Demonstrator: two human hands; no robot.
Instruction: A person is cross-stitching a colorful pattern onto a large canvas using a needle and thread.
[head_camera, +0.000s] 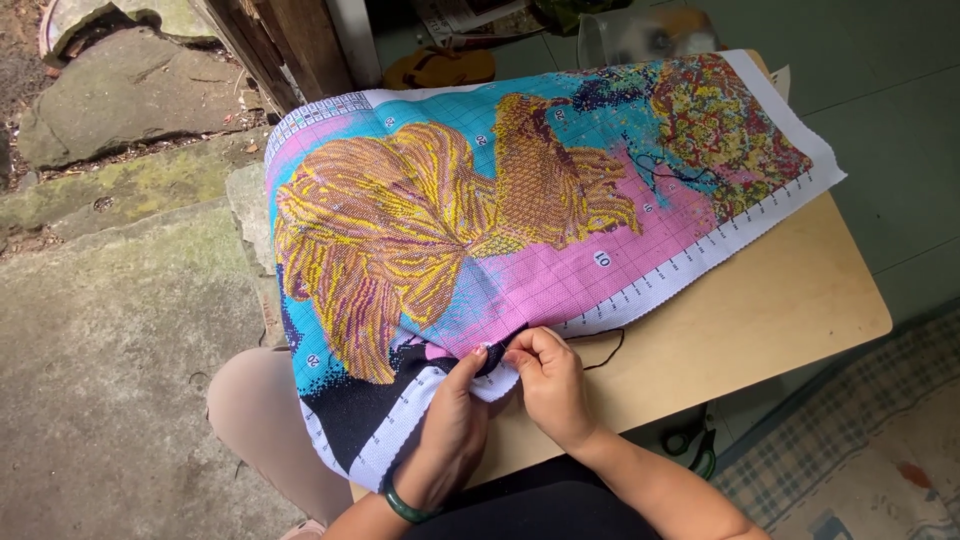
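outdoor stone paving left, green floor right; tan wooden board (790, 290) on lap. printed cross-stitch canvas (480, 210), gridded weave, pink, teal and gold, draped beyond the fingers. left hand (455, 425) and right hand (550, 385) pinch its near white hem. dark thread (605, 355) trails right of fingertips; needle not discernible. scissors (695, 445) partly hidden under board.

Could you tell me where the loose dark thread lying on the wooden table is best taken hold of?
Pinch the loose dark thread at its free loop on the bare light wooden table, coming from the right. There it lies clear of the colourful cross-stitch canvas, while its other end runs under the right hand.
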